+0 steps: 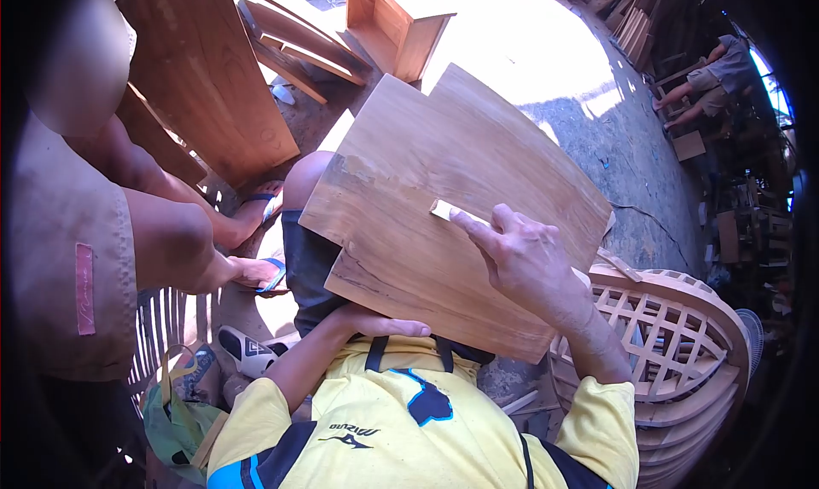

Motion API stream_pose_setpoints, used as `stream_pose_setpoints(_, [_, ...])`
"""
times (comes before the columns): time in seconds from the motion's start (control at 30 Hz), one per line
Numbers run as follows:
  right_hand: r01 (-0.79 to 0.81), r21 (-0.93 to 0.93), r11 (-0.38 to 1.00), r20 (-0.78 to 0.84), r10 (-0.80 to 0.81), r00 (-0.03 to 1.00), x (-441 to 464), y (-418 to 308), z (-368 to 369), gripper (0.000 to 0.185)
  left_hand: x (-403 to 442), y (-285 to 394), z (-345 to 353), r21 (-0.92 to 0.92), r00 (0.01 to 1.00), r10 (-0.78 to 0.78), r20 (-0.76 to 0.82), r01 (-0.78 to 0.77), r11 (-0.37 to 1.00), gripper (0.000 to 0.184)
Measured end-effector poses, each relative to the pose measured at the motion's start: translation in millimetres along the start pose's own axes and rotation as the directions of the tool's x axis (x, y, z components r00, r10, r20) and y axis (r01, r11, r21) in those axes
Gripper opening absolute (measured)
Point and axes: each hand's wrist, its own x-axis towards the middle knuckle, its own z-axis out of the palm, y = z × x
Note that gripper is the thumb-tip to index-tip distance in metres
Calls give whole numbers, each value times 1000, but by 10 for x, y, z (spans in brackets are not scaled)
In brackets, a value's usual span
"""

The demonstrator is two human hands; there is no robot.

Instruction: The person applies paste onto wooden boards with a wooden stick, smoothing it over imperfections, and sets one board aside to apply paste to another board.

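Note:
A notched wooden panel (478, 139) rests tilted across the lap, with darker smeared patches on its left part. My right hand (533, 254) is above the panel, its fingers closed round a small pale flat strip (442, 209) with a brownish tip. That tip touches the panel's face near the middle; the strip's exact kind cannot be made out. At the near edge, my left hand (380, 323) supports the panel from below, the thumb lying along the edge and the other fingers mostly hidden.
Another person (68, 259) is close on the left, legs near the panel. Large boards (205, 71) and an open wooden box (397, 28) lie beyond. A slatted curved wooden piece (657, 344) stands at right, beside a green bag's opposite side. The green bag (179, 421) sits lower left.

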Motion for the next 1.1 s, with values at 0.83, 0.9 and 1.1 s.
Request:
stream_pose_setpoints(0.83, [-165, 465, 870, -165, 269, 949, -410, 8, 24, 47, -31, 113, 19, 28, 987, -147, 72, 145, 989, 80])
stream_pose_setpoints(0.9, [-57, 641, 765, -266, 292, 919, -426, -146, 232, 50, -75, 233, 42, 17, 988, -149, 37, 149, 989, 83])
stream_pose_setpoints(1.1, [-125, 647, 752, -276, 384, 881, -355, -610, 407, 52, -35, 125, 53, -24, 993, -105, 62, 106, 994, 85])
